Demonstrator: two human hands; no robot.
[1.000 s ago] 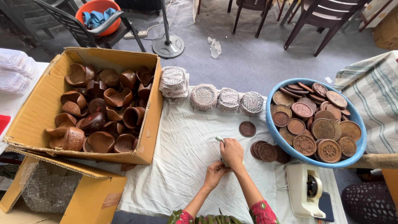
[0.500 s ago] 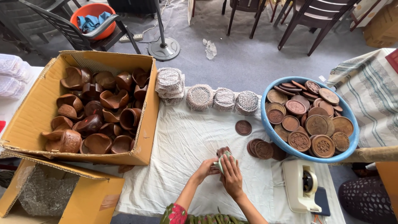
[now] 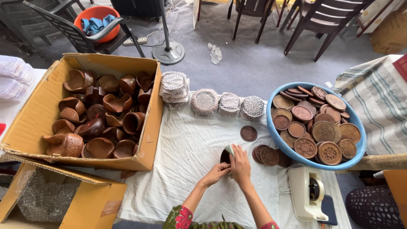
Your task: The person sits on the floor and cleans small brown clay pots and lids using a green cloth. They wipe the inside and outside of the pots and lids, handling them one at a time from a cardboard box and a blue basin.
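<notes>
In the head view, both hands meet over the white cloth (image 3: 190,161) near the front edge of the table: the right hand (image 3: 241,166) lies cupped over a dark brown disc (image 3: 225,156) with a pale wrap showing at its top, and the left hand (image 3: 217,173) pinches in against it from below, fingers closed on the piece. A second ago the hands were drawn further in and sat lower, with the disc barely visible between them; since then they have come together round it and lifted it edge-on, so the wrapping looks to be in progress rather than finished. The disc sits just left of a small stack of carved discs (image 3: 267,155), with a single loose disc (image 3: 248,133) beyond it. Wrapped bundles (image 3: 204,102) line the cloth's far edge, between the cardboard box of clay lamps (image 3: 97,114) and the blue basin (image 3: 271,127) heaped with discs. A tape dispenser (image 3: 307,198) stands to the right, untouched.
</notes>
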